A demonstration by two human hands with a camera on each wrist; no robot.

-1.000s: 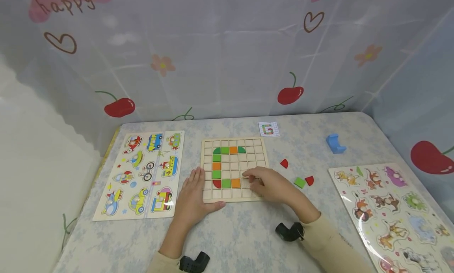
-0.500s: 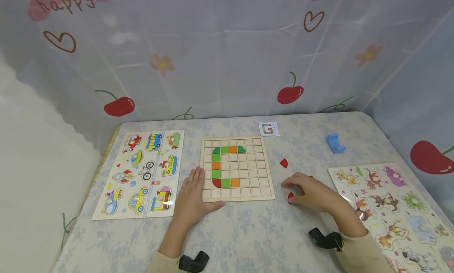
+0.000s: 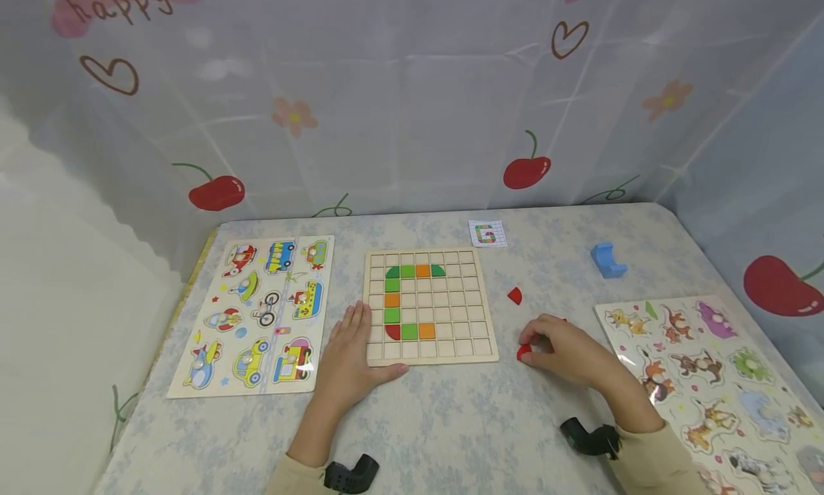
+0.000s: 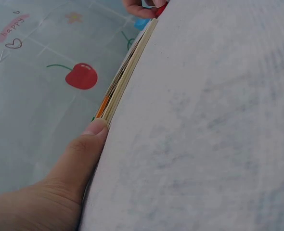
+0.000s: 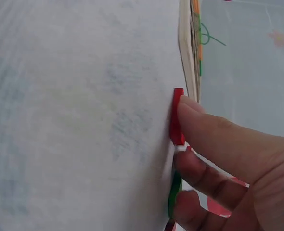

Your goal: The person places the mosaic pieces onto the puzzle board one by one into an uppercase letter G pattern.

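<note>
My left hand (image 3: 345, 352) lies with straight fingers along the left edge of the wooden grid board (image 3: 465, 350), thumb by its front edge. Green, orange and red tiles (image 3: 393, 300) form a C-like shape in the board's cells. To the right of the board, my right hand (image 3: 566, 352) pinches a red quarter-circle tile (image 3: 524, 353) low over the table between thumb and fingers. In the right wrist view the thumb presses on this red tile (image 5: 177, 115), and a green tile (image 5: 174, 192) shows behind the fingers. Another red quarter-circle tile (image 3: 515, 295) lies farther back.
A small card (image 3: 488, 234) with a G pattern lies behind the board. A vehicle puzzle (image 3: 257, 316) is at the left, an animal puzzle (image 3: 714, 380) at the right. A blue block (image 3: 607, 260) stands at the back right. Behind the table hangs a printed curtain (image 3: 412, 123).
My right hand has moved from the board rightward to the loose tiles, and its fingers have closed on a red quarter-circle tile, drawn slightly left. My left hand has stayed in place.
</note>
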